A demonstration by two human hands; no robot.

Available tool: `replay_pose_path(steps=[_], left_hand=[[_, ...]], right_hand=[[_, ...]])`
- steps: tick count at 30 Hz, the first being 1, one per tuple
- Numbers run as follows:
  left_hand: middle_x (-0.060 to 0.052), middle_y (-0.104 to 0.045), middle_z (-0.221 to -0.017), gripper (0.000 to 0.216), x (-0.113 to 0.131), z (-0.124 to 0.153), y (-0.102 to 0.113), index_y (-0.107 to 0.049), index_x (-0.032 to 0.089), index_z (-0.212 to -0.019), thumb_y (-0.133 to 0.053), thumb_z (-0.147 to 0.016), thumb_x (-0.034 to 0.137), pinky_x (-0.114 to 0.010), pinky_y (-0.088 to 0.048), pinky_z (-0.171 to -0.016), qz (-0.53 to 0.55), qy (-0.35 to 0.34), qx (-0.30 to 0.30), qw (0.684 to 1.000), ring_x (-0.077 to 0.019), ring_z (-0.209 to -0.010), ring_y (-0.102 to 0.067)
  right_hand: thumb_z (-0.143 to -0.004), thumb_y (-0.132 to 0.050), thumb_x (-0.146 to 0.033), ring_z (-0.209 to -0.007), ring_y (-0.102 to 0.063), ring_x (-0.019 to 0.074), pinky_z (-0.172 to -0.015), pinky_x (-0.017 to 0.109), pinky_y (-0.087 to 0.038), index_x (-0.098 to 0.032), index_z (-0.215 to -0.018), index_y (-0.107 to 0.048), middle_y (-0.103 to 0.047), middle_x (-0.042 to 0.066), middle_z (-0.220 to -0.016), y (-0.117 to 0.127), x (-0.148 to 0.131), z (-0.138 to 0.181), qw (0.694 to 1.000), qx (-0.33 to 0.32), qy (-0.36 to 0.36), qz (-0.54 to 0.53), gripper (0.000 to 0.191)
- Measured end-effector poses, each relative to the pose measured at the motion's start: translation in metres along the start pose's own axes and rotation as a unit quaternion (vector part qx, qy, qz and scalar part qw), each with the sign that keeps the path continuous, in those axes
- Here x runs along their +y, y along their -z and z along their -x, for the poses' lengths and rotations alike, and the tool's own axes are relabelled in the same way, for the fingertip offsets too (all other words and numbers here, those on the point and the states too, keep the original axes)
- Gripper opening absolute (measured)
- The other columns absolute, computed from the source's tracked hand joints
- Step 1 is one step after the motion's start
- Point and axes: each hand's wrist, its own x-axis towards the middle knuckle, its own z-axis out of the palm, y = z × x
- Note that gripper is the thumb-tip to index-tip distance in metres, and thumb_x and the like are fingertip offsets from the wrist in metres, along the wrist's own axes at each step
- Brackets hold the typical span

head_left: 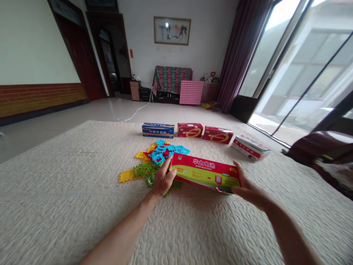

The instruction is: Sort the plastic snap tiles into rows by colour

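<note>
I hold a long red and green battery box (205, 172) just above a cream quilted mat (68, 191). My left hand (162, 180) grips its left end, fingers wrapped round the edge. My right hand (246, 187) grips its right end. Right behind the box and my left hand lies a heap of flat plastic puzzle pieces (154, 160) in blue, red, yellow and green, partly hidden by the hand and the box.
At the mat's far edge stand a blue box (158, 130), two red boxes (190, 130) (217, 134) and a white and red box (250, 147). A dark red seat (317, 151) is at the right by glass doors. A white cable (135, 112) crosses the tiled floor.
</note>
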Motion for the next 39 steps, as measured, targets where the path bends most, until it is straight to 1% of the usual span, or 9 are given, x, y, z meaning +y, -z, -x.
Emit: replay_pose_path(steps=[2, 6, 8, 16, 20, 25, 28, 33, 39], left_hand=[[-0.007, -0.060, -0.128, 0.055, 0.001, 0.000, -0.001, -0.046, 0.017, -0.136, -0.046, -0.082, 0.029, -0.038, -0.040, -0.104, -0.011, -0.009, 0.004, 1.000, -0.0239, -0.119, -0.054], [-0.008, -0.057, -0.131, 0.055, -0.002, 0.001, -0.003, -0.046, 0.016, -0.136, -0.045, -0.083, 0.029, -0.039, -0.040, -0.105, -0.025, -0.031, 0.009, 0.999, -0.0239, -0.120, -0.053], [-0.008, -0.056, -0.133, 0.055, -0.004, 0.001, -0.003, -0.045, 0.016, -0.137, -0.045, -0.083, 0.029, -0.038, -0.040, -0.105, -0.029, -0.035, 0.009, 0.999, -0.0238, -0.121, -0.052], [-0.008, -0.056, -0.132, 0.055, -0.011, 0.001, -0.003, -0.044, 0.016, -0.137, -0.045, -0.085, 0.031, -0.038, -0.040, -0.105, -0.033, -0.030, 0.011, 0.999, -0.0237, -0.121, -0.052], [-0.006, -0.056, -0.133, 0.055, -0.012, 0.001, -0.002, -0.044, 0.018, -0.138, -0.045, -0.085, 0.031, -0.036, -0.040, -0.105, -0.022, -0.033, 0.008, 0.999, -0.0227, -0.121, -0.052], [-0.007, -0.055, -0.134, 0.055, -0.012, 0.000, -0.002, -0.046, 0.015, -0.136, -0.045, -0.084, 0.032, -0.035, -0.038, -0.106, -0.016, -0.018, 0.008, 1.000, -0.0230, -0.122, -0.051], [-0.008, -0.055, -0.133, 0.055, -0.010, -0.001, -0.002, -0.046, 0.013, -0.135, -0.045, -0.084, 0.032, -0.036, -0.039, -0.105, -0.009, -0.016, -0.002, 1.000, -0.0241, -0.120, -0.052], [-0.007, -0.059, -0.128, 0.051, -0.006, 0.000, -0.001, -0.050, 0.017, -0.132, -0.046, -0.083, 0.029, -0.037, -0.039, -0.103, 0.009, -0.047, -0.008, 0.999, -0.0244, -0.118, -0.053], [-0.007, -0.063, -0.120, 0.054, -0.002, 0.004, -0.002, -0.050, 0.019, -0.132, -0.052, -0.079, 0.027, -0.038, -0.044, -0.095, 0.019, -0.035, -0.009, 0.999, -0.0244, -0.108, -0.058]], right_hand=[[-0.059, -0.060, -0.024, -0.094, -0.064, 0.0289, -0.076, 0.047, -0.055, -0.020, -0.149, -0.008, -0.052, 0.017, -0.128, 0.000, 0.004, -0.003, 0.999, 0.001, 0.016, 0.050, 0.104], [-0.056, -0.059, -0.022, -0.128, -0.042, 0.0328, -0.102, 0.047, -0.041, -0.017, -0.142, -0.032, -0.034, 0.016, -0.145, -0.001, 0.005, -0.004, 0.977, 0.068, 0.125, 0.160, 0.091], [-0.057, -0.057, -0.020, -0.133, -0.036, 0.0312, -0.107, 0.044, -0.036, -0.018, -0.139, -0.038, -0.032, 0.014, -0.147, -0.001, 0.002, -0.003, 0.964, 0.079, 0.161, 0.195, 0.084], [-0.062, -0.054, -0.019, -0.129, -0.042, 0.0301, -0.105, 0.047, -0.039, -0.016, -0.136, -0.042, -0.039, 0.015, -0.144, 0.001, -0.002, 0.002, 0.948, 0.095, 0.203, 0.226, 0.075], [-0.067, -0.055, -0.022, -0.131, -0.040, 0.0298, -0.104, 0.048, -0.041, -0.019, -0.137, -0.043, -0.035, 0.013, -0.148, 0.002, -0.001, 0.004, 0.953, 0.087, 0.213, 0.197, 0.070], [-0.076, -0.056, -0.031, -0.130, -0.041, 0.0318, -0.085, 0.042, -0.055, -0.022, -0.136, -0.046, -0.034, 0.013, -0.149, 0.005, -0.004, 0.009, 0.966, 0.058, 0.201, 0.151, 0.061], [-0.081, -0.053, -0.039, -0.127, -0.045, 0.0316, -0.078, 0.036, -0.058, -0.022, -0.129, -0.053, -0.041, 0.012, -0.145, 0.009, -0.007, 0.011, 0.974, 0.053, 0.178, 0.133, 0.051], [-0.085, -0.045, -0.054, -0.086, -0.066, 0.0241, -0.071, 0.034, -0.056, -0.019, -0.117, -0.058, -0.070, 0.010, -0.102, 0.010, -0.007, 0.001, 0.976, 0.151, 0.110, 0.107, 0.049], [-0.083, -0.036, -0.067, -0.075, -0.059, 0.0215, -0.066, 0.033, -0.049, -0.018, -0.094, -0.062, -0.065, 0.005, -0.080, 0.005, -0.012, -0.010, 0.941, 0.323, 0.068, 0.078, 0.056]])
